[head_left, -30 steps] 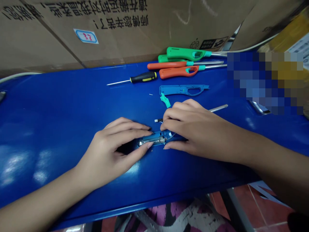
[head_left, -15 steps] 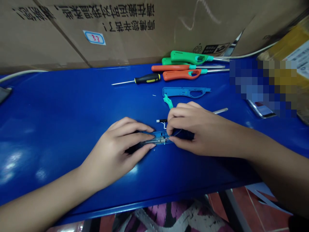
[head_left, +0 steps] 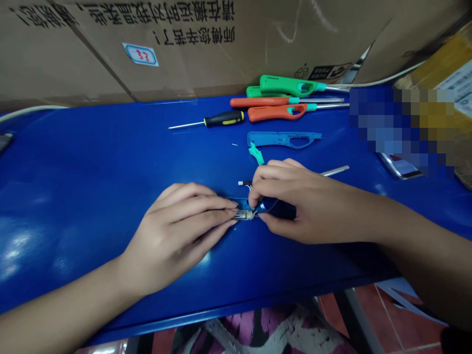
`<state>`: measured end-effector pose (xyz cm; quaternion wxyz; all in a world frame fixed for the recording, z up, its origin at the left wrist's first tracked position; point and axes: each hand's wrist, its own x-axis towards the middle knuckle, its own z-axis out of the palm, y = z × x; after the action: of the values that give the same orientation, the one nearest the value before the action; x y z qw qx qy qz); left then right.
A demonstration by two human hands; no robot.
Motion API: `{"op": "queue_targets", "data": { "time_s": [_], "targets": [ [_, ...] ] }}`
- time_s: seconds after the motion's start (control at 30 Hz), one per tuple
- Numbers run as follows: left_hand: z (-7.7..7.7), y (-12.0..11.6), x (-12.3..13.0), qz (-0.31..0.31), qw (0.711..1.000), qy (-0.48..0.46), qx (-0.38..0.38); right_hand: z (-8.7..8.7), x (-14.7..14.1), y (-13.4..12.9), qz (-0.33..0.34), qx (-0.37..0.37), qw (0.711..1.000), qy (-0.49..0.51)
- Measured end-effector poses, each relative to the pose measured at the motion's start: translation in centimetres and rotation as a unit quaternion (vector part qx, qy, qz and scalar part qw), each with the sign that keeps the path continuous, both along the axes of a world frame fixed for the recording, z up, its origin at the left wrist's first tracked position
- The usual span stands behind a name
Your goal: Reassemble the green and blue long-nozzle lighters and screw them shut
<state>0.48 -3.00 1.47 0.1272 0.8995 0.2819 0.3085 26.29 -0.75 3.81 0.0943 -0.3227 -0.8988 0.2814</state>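
While the blue glossy table (head_left: 92, 157) is covered across its upper part by tools and lighters, the work is gathered at the centre of the frame; there, an open blue plastic shell half (head_left: 241, 201), shaped like a shallow trough, is partly hidden by both hands. A clear plastic tube-like reservoir (head_left: 244, 215) with a metal-fitted end is seen along the shell's lower edge; whether it is fully seated inside, and whether any liquid is held in it, cannot be told. By the left hand (head_left: 184, 221), fingers laid close together, the reservoir's left portion is gripped between fingertips and thumb; by the right hand (head_left: 283, 199), index finger and thumb are brought nearly together at the fitted end, though whether anything is pinched cannot be told.

Just above the shell, a small black cylinder with a white tip (head_left: 244, 183) is partly covered by the right hand; beyond that hand, a silver metal tube (head_left: 336, 171) is exposed. Higher up are placed a teal plastic trigger (head_left: 256, 154), a second blue shell half (head_left: 273, 139), a black-and-yellow screwdriver (head_left: 224, 119), and orange lighters (head_left: 273, 114) and green lighters (head_left: 280, 84); behind them, the top is filled by a printed brown cardboard box (head_left: 184, 64), its contents hidden.
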Motion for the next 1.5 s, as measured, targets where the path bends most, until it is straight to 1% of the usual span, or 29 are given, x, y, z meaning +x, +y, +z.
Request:
{"op": "queue_targets", "data": {
  "time_s": [0.27, 0.5, 0.73, 1.0, 1.33, 1.5],
  "targets": [
    [0.03, -0.07, 0.04, 0.003, 1.000, 0.001, 0.008, -0.06, -0.01, -0.07, 0.005, -0.028, 1.000, 0.006],
    [-0.28, 0.06, 0.05, 0.019, 0.999, 0.006, -0.024, 0.28, -0.06, -0.04, -0.013, -0.060, 0.998, -0.008],
    [-0.15, -0.06, 0.07, 0.030, 0.999, -0.003, -0.025, 0.39, 0.05, -0.11, -0.016, -0.060, 0.998, -0.021],
    [-0.12, 0.05, 0.11, 0.029, 0.999, -0.005, -0.022, 0.54, 0.03, -0.10, -0.018, -0.068, 0.997, -0.020],
    [-0.21, 0.30, 0.10, 0.024, 0.999, 0.005, -0.038, 0.59, 0.21, 0.00, -0.004, -0.072, 0.997, -0.021],
    [-0.49, 0.48, 0.11, 0.023, 0.998, 0.005, -0.053, 0.37, 0.09, 0.15, -0.013, -0.082, 0.996, -0.012]
  ]
}}
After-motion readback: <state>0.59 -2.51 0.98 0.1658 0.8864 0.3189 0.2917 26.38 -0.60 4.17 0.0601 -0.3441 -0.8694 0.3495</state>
